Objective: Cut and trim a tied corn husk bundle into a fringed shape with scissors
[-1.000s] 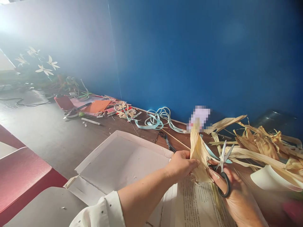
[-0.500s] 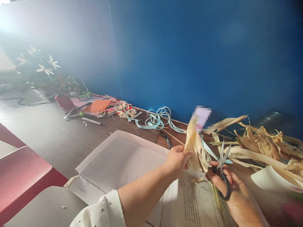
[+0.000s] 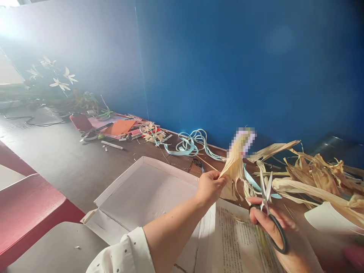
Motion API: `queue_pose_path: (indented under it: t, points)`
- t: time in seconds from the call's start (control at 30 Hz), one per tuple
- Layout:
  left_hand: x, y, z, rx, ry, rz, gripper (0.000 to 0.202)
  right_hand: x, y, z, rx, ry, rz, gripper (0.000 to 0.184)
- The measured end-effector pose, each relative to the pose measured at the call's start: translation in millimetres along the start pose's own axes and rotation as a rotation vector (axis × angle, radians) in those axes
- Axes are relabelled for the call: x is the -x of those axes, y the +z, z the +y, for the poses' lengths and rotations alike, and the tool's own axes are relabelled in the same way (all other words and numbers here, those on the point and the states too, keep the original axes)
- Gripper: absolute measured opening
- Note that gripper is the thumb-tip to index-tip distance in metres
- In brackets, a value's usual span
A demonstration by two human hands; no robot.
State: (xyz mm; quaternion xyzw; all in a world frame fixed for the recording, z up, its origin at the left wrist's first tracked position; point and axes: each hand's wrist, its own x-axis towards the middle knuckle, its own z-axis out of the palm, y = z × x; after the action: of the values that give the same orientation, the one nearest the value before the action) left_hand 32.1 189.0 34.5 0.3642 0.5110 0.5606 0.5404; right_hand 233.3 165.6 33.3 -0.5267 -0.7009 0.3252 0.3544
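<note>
Pinched in my left hand is a pale dried corn husk, its wide part spreading upward and its upper end over a blurred patch. My right hand has its fingers through the black handles of a pair of scissors, whose blades point up and stand apart. The blades are to the right of the held husk, not touching it. Narrow husk strips hang between my hands, above a printed page. A light blue ribbon piece lies behind the scissors.
An open white box lies left of the page. Piled dried husks and a white cup are at the right. Along the blue wall lie blue cord, another pair of scissors and coloured paper scraps.
My left hand has shifted slightly left and up with the husk. My right hand with the scissors has drawn away to the right, widening the gap between them.
</note>
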Motion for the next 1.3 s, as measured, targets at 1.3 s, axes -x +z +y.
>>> queue_pose_path:
  t: [1.3]
  points:
    - [5, 0.7, 4, -0.056, 0.084, -0.043, 0.009, 8, 24, -15, -0.327, 0.235, -0.233, 0.056]
